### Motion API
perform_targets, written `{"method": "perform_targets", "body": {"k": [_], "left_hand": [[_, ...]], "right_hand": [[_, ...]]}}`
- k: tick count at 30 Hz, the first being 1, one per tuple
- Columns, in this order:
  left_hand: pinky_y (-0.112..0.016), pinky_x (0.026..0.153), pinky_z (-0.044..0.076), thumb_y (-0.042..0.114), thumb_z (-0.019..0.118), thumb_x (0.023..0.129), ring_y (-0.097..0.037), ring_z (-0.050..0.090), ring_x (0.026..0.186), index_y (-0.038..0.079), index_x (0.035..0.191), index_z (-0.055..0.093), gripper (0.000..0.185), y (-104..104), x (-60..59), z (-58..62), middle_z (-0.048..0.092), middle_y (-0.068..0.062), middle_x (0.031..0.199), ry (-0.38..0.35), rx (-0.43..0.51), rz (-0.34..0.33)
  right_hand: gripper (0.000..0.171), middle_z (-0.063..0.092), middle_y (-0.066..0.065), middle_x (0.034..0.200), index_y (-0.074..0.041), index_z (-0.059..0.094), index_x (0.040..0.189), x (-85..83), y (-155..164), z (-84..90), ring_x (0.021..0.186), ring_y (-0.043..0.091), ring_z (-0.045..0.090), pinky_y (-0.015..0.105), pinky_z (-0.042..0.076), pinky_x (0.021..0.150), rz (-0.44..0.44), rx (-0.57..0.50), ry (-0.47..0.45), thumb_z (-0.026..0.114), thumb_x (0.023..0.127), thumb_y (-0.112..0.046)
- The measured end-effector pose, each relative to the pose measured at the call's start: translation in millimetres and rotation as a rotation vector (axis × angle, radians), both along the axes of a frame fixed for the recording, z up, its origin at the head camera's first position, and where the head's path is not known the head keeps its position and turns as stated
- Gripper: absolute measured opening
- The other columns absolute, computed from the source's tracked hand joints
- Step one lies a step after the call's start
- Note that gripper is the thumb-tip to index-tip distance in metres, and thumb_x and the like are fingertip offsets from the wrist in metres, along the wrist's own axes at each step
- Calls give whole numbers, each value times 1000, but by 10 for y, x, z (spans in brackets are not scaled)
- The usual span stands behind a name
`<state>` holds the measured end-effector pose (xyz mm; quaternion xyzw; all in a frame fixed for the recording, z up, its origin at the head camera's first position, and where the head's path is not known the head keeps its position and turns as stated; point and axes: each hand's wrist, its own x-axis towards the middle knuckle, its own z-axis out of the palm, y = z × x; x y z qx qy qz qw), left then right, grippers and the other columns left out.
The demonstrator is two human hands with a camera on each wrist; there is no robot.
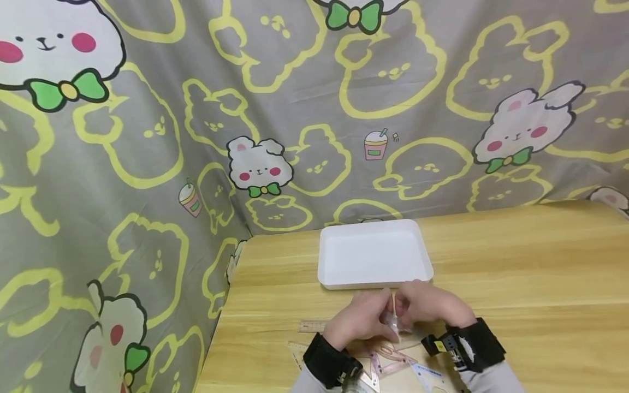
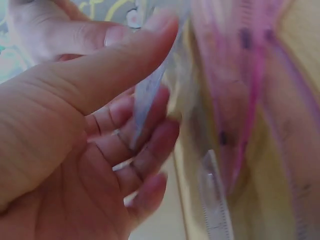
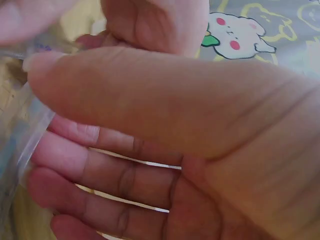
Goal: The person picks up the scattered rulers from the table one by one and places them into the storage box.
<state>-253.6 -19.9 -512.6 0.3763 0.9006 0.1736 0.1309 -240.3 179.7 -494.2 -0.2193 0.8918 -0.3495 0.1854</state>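
Observation:
My left hand (image 1: 361, 319) and right hand (image 1: 427, 303) meet just in front of the white tray. Between them is a thin, crinkled clear plastic bag (image 1: 393, 323), pinched from both sides by thumbs and fingers. In the left wrist view a bluish fold of the plastic (image 2: 146, 97) passes between thumb and fingers. The right wrist view shows its clear film (image 3: 22, 150) at my right thumb and fingertips. Below the hands lie pink set squares (image 1: 390, 367), a blue-marked clear triangle (image 1: 428, 375) and a straight ruler (image 1: 310, 326). My hands and wrists hide part of this pile.
The shallow white tray (image 1: 375, 284) stands at the back of the wooden table (image 1: 530, 273). A patterned grey curtain (image 1: 304, 109) rises behind the table and along its left side. Black straps with cameras (image 1: 474, 346) are on both wrists.

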Motion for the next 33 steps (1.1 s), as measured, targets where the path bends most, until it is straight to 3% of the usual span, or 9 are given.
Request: {"method": "perform_targets", "body": {"k": [4, 8, 13, 19, 23, 26, 30, 33], "left_hand": [[-11, 71, 46, 22, 83, 92, 6, 56, 77, 15, 101, 58, 27, -64, -65, 20, 65, 12, 88, -89, 142, -23], [-12, 70, 47, 19, 69, 102, 6, 57, 76, 14, 103, 59, 12, -119, -119, 53, 68, 10, 90, -92, 250, -19], [-12, 68, 48, 18, 62, 107, 6, 58, 74, 13, 105, 61, 5, -166, -155, 111, 74, 4, 90, -47, 409, -15], [-16, 68, 53, 15, 64, 105, -6, 71, 74, 12, 104, 62, 4, -131, -191, 162, 75, 4, 85, -111, 594, 55], [-23, 70, 59, 14, 65, 105, -8, 73, 73, 10, 107, 63, 5, -43, -237, 250, 75, 0, 86, -163, 731, 130], [-25, 71, 60, 15, 66, 104, -10, 75, 76, 10, 114, 68, 11, -6, -274, 325, 77, -4, 90, -154, 785, 168], [-20, 71, 55, 18, 66, 104, -12, 74, 79, 11, 118, 74, 17, -5, -314, 354, 77, -2, 91, -118, 721, 181], [-18, 70, 52, 17, 67, 104, -11, 73, 80, 11, 114, 76, 16, -7, -335, 323, 77, -1, 90, -136, 661, 188]], "right_hand": [[16, 66, -7, 75, -12, 69, 81, -45, 68, 7, 66, 9, 57, 26, 48, 63, 74, -124, -27, 81, 73, -5], [13, 69, 0, 77, -6, 69, 89, -102, 153, 28, 66, 9, 59, 25, 48, 62, 111, -239, -98, 78, 80, -5], [14, 72, 10, 84, 0, 64, 98, -135, 303, 65, 72, 18, 64, 28, 53, 65, 96, -339, -168, 72, 86, 1], [23, 73, 20, 93, 6, 61, 115, -171, 524, 72, 78, 25, 71, 34, 60, 70, 115, -437, -156, 69, 94, -2], [23, 73, 17, 94, 5, 61, 119, -135, 679, 128, 79, 22, 70, 34, 59, 70, 26, -466, -93, 68, 99, -5], [17, 72, 16, 94, 5, 63, 114, -115, 732, 159, 79, 20, 69, 33, 60, 70, -98, -490, -3, 66, 101, -5], [22, 73, 14, 98, 8, 63, 117, -143, 694, 141, 84, 18, 73, 32, 62, 75, -266, -542, 87, 68, 101, -7], [28, 75, 14, 96, 11, 61, 122, -181, 618, 85, 83, 16, 75, 29, 62, 75, -370, -596, 146, 69, 100, -6]]}}
